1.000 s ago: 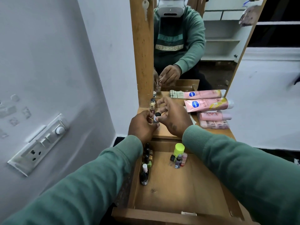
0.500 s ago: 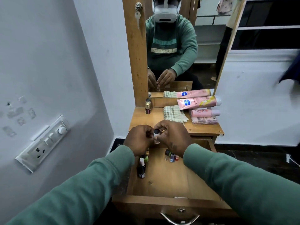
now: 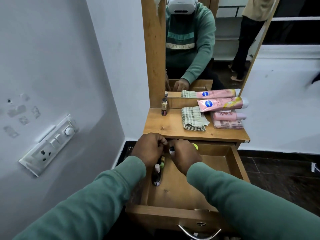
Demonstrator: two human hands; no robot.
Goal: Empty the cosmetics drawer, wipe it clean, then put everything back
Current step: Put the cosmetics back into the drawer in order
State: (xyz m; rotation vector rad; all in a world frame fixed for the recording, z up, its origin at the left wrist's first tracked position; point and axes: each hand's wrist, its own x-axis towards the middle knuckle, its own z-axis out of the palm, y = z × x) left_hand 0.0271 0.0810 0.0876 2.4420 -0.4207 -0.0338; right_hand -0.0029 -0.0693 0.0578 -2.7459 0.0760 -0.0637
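Both hands have dropped from above the front edge of the wooden counter (image 3: 173,127) into the back-left corner of the open wooden drawer (image 3: 180,194). The right hand (image 3: 186,157) grips the small white bottle with a dark cap (image 3: 171,152). The left hand (image 3: 149,148) curls just beside it, and I cannot tell whether it holds. The bottle stands roughly upright, cap up, long axis vertical.

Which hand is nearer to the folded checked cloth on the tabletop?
The right. The right hand is over the open drawer, just in front of the cloth; the left hand is in front too, but further to the left.
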